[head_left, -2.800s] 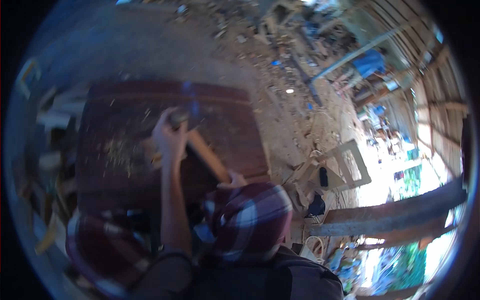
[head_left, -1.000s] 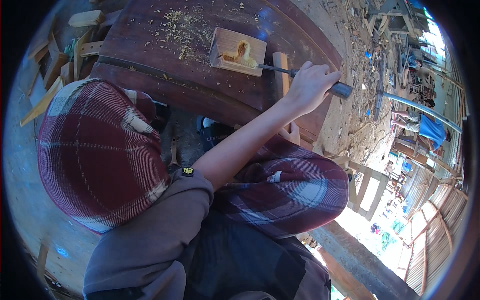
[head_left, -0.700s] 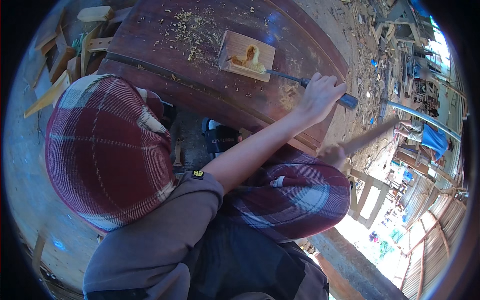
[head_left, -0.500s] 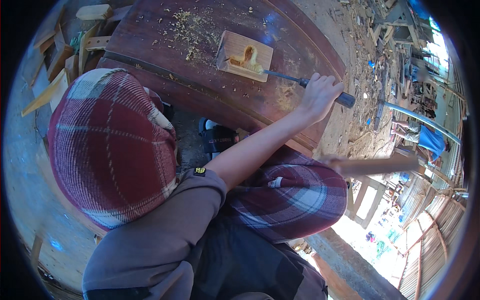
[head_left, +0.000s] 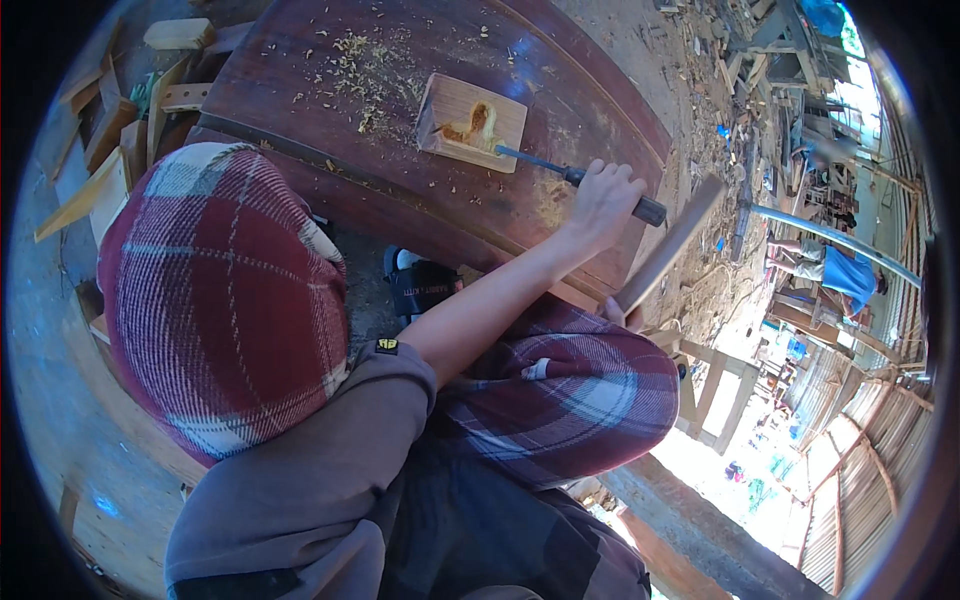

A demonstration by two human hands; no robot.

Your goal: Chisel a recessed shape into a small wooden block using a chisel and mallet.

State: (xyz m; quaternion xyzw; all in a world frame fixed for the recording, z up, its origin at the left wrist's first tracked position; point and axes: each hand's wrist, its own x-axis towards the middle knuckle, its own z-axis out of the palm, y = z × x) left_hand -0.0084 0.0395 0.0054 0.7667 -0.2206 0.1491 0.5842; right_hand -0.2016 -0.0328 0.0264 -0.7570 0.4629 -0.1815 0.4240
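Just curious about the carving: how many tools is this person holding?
2: a chisel in the left hand, tip at the wood block, and a wooden stick raised to its right, the hand holding it mostly hidden.

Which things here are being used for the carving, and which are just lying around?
In use: chisel held in the left hand; small wooden block; dark wooden slab; wooden stick in the barely visible right hand.

Lying about: wood offcuts; wooden frame; shavings.

Pale wood shavings (head_left: 365,60) lie scattered over the dark reddish board (head_left: 300,110). Offcuts of light timber (head_left: 110,150) are stacked at its left side, and a black shoe (head_left: 420,285) shows beneath its near edge. Far right, a bent metal pipe (head_left: 835,235) crosses a cluttered yard.
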